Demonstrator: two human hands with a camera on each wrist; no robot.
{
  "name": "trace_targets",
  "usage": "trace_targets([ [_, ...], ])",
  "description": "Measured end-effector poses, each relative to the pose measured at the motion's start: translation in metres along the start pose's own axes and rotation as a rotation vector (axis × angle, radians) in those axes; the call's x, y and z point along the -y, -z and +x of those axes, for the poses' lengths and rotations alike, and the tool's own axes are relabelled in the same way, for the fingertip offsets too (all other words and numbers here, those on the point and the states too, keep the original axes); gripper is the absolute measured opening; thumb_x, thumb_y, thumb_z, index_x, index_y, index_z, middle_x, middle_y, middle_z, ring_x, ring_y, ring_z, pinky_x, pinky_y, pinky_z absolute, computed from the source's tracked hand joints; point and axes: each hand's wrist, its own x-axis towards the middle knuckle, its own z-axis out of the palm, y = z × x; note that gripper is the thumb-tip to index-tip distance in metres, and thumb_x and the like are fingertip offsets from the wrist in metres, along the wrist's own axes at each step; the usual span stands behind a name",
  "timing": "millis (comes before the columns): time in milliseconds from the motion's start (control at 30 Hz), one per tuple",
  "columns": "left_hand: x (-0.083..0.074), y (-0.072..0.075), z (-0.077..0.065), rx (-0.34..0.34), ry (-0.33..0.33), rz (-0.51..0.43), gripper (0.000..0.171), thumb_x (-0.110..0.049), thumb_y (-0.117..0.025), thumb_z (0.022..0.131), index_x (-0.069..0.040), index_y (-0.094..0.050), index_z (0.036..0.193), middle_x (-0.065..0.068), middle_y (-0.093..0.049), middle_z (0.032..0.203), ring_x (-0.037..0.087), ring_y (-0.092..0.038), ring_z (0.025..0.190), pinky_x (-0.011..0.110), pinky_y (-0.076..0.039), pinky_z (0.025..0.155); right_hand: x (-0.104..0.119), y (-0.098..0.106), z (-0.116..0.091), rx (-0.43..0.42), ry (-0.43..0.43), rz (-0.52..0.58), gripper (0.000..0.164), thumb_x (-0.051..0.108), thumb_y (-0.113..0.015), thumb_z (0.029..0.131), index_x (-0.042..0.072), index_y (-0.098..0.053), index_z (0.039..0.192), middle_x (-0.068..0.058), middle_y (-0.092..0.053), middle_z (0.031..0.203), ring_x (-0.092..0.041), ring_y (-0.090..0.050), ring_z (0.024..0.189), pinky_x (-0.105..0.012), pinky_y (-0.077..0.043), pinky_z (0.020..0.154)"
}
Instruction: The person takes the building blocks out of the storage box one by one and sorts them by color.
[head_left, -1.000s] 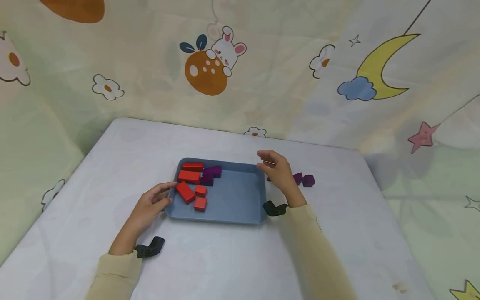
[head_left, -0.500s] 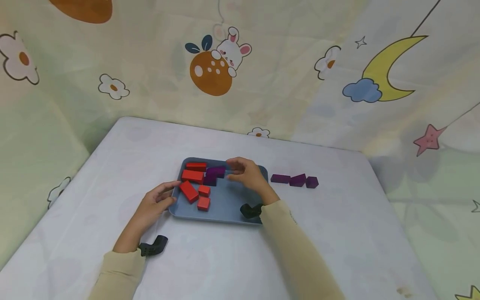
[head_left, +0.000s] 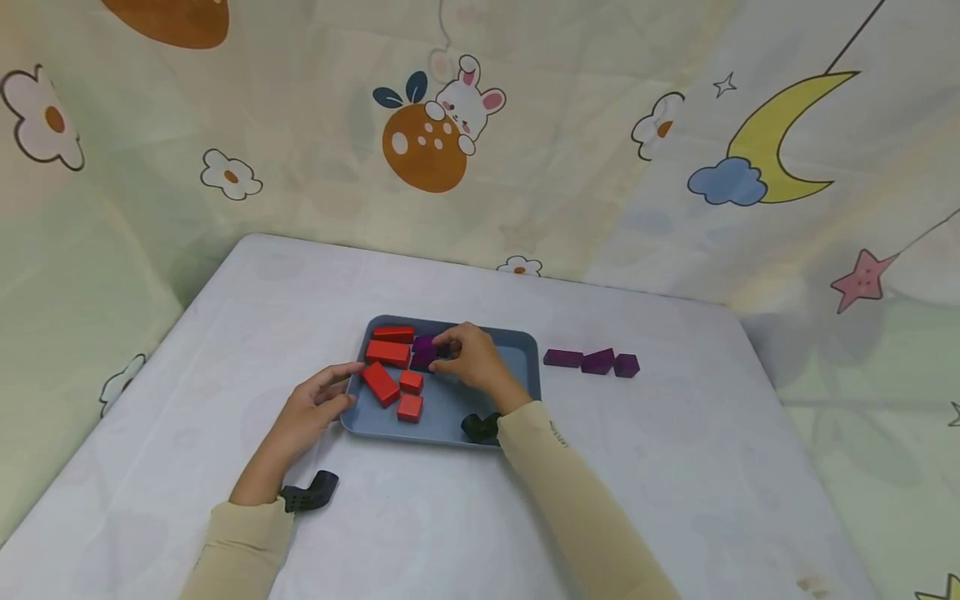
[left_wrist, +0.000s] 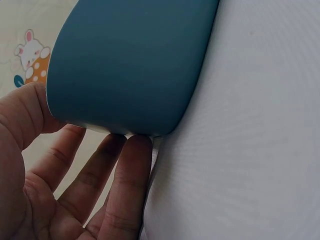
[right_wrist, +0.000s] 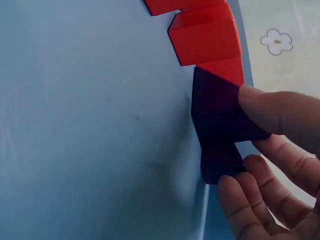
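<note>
A blue-grey tray [head_left: 450, 421] lies on the white-covered table. My left hand [head_left: 309, 408] holds its left side, one digit at the rim and the other fingertips against the outer wall [left_wrist: 120, 70]. Over the tray's far part, my right hand [head_left: 474, 360] holds a dark purple block [right_wrist: 220, 165] at its fingertips. The right thumb touches another purple block [right_wrist: 215, 100] right beside it. In the head view, purple blocks [head_left: 422, 358] show left of the hand, partly hidden by it. Several red blocks [head_left: 387, 353] fill the tray's left part, one almost touching the purple.
Outside the tray on the right, a long purple block [head_left: 563, 358], a slanted purple block [head_left: 597, 362] and a small purple block [head_left: 627, 365] lie in a row. A patterned cloth [head_left: 322, 167] hangs behind the table.
My right hand has moved left, from the tray's far right corner to the purple blocks inside, and lowered there. My left hand stays at the tray. The view has shifted slightly.
</note>
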Motion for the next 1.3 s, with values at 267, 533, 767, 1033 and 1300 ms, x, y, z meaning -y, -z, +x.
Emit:
trace_targets([
  [267,0.0,0.0,-0.001,0.002,0.002,-0.006,0.051,-0.009,-0.06,0.106,-0.011,-0.056,0.157,0.02,-0.045,0.167,0.044,-0.048,0.15,0.047,-0.052,0.103,-0.012,0.021,-0.012,-0.021,-0.002,0.267,0.033,0.006,-0.082,0.095,0.001,-0.073,0.127,-0.017,-0.072,0.133,-0.034,-0.067,0.127,-0.049,-0.055,0.104],
  [533,-0.001,-0.002,0.002,0.012,0.009,-0.013,0.052,-0.009,-0.06,0.106,-0.011,-0.055,0.158,0.02,-0.044,0.168,0.044,-0.047,0.151,0.047,-0.051,0.104,-0.038,0.067,-0.047,-0.064,0.038,0.582,0.041,0.001,-0.075,0.098,-0.007,-0.065,0.137,-0.018,-0.067,0.137,-0.027,-0.065,0.126,-0.033,-0.056,0.103],
  [767,-0.001,-0.002,-0.001,0.01,0.021,0.011,0.052,-0.011,-0.06,0.107,-0.012,-0.054,0.159,0.02,-0.043,0.168,0.044,-0.047,0.151,0.054,-0.051,0.107,-0.072,0.11,-0.086,-0.176,-0.005,0.583,0.045,0.001,-0.071,0.102,-0.01,-0.057,0.143,-0.009,-0.069,0.133,-0.013,-0.066,0.116,-0.024,-0.056,0.096],
  [1033,-0.001,0.004,-0.005,0.008,0.014,0.023,0.051,-0.009,-0.057,0.107,-0.011,-0.054,0.158,0.019,-0.046,0.167,0.044,-0.047,0.15,0.022,-0.051,0.097,-0.12,0.153,-0.124,-0.295,-0.062,0.503,0.039,0.007,-0.068,0.107,-0.004,-0.058,0.142,0.015,-0.069,0.124,-0.006,-0.065,0.116,-0.018,-0.054,0.096],
  [1300,-0.003,0.0,-0.003,0.02,0.007,0.021,0.051,-0.009,-0.056,0.107,-0.008,-0.054,0.157,0.02,-0.045,0.167,0.046,-0.045,0.151,0.014,-0.048,0.091,-0.167,0.187,-0.143,-0.413,-0.081,0.401,0.047,0.016,-0.066,0.109,0.011,-0.057,0.155,0.021,-0.065,0.129,0.003,-0.06,0.123,-0.01,-0.046,0.101],
])
